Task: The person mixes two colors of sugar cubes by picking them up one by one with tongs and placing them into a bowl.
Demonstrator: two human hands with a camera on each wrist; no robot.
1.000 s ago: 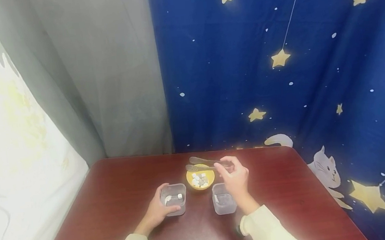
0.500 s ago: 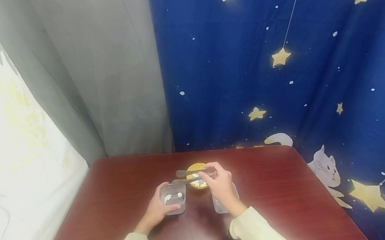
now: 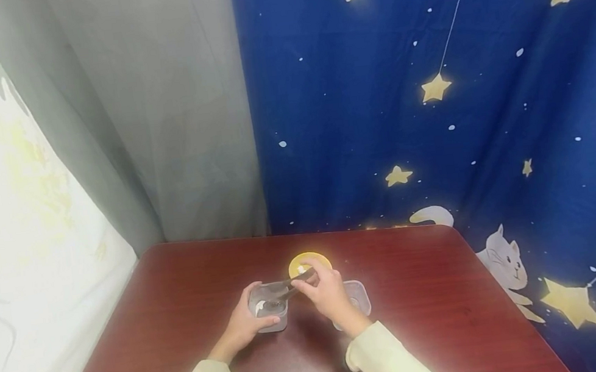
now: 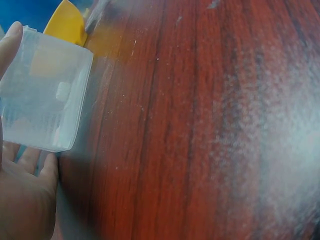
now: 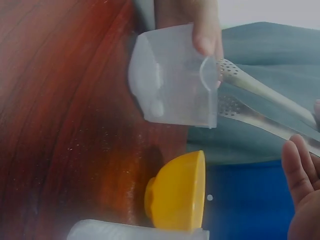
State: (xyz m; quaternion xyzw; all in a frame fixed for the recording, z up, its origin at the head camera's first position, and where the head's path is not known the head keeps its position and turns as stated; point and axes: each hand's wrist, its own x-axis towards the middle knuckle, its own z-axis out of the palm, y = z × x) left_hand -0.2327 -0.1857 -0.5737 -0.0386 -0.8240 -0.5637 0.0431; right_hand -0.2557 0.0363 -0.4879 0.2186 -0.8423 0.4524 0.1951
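My left hand (image 3: 242, 318) grips a clear plastic container (image 3: 283, 315) by its side, thumb across the near wall. Small white pieces lie inside; one white cube (image 4: 62, 91) shows through the wall in the left wrist view. My right hand (image 3: 328, 293) holds metal tongs (image 5: 270, 125) with perforated tips. The tips stand apart at the container's mouth in the right wrist view and overlap its inside in the head view. Behind the right hand is a yellow bowl (image 5: 180, 192); one or more white pieces show in it, the rest hidden by the hand.
A second clear container (image 3: 361, 295) stands to the right, partly hidden by the right hand and wrist. Everything rests on a dark red wooden table (image 3: 203, 270). Grey and blue star-patterned curtains (image 3: 348, 143) hang behind its far edge.
My right hand has carried the tongs left and nearer, from over the yellow bowl to the left-hand container. The left hand has stayed in place on its container.
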